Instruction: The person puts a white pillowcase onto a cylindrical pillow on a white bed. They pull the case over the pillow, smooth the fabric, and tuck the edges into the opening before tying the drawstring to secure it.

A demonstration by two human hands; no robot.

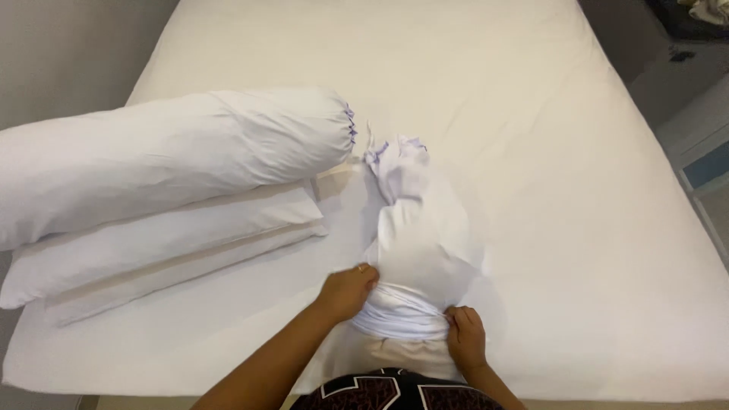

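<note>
Down on a white-sheeted bed (531, 114), grey wall off at ten o'clock. Left hand (345, 291) and right hand (465, 338) clenched on bunched white cover (414, 228) at six o'clock, half-pulled over cream bolster end (399, 354). At nine o'clock, long bolster (167, 156) atop flat pillows (163, 243).

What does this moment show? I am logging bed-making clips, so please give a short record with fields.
surface: white sheeted bed
left hand: grips the bunched edge of the white fabric bolster cover
right hand: pinches the same bunched edge
cover state: gathered at the near end, far end with purple trim
beside it: long white bolster on two flat white pillows
</note>
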